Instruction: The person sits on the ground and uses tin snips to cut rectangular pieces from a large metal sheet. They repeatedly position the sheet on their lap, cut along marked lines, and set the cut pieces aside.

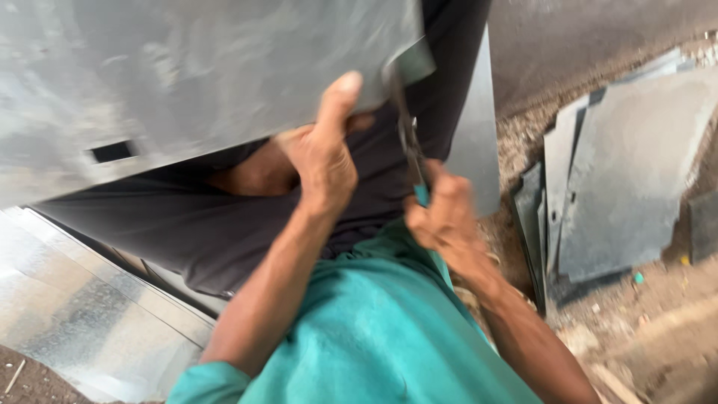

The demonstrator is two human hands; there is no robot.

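Material: grey sheet metal, dull and lightly mottled, makes up nearly everything we see here.
Main sheet: a large metal sheet (pixel 209 67) fills the upper left of the view, tilted toward us, with a small dark rectangular slot near its lower left.
Cut corner: at the sheet's lower right edge a narrow strip curls away where the blades meet it.
Left hand: our left hand (pixel 321 157) is closed on the lower edge of the sheet, thumb pressed up against its face, the other fingers hidden behind it.
Right hand: our right hand (pixel 441 213) is clenched around the teal handle of a pair of tin snips (pixel 410 142).
Snips: dark blades point upward and touch the sheet's edge just right of the left thumb; we cannot tell how far the blades are apart.
Second panel: another upright metal panel (pixel 475 135) stands just behind the snips.
Clothing: a teal sleeve (pixel 374 329) covers the lower middle; dark cloth (pixel 187 217) lies beneath the sheet.
Floor, left: a shiny galvanised sheet (pixel 82 322) lies flat at the lower left.
Floor, right: a stack of flat grey offcuts (pixel 628 172) rests on the dirt floor (pixel 658 329), well apart from our hands.
Sharpness: the view is motion-blurred, so fine detail on the blades is lost.
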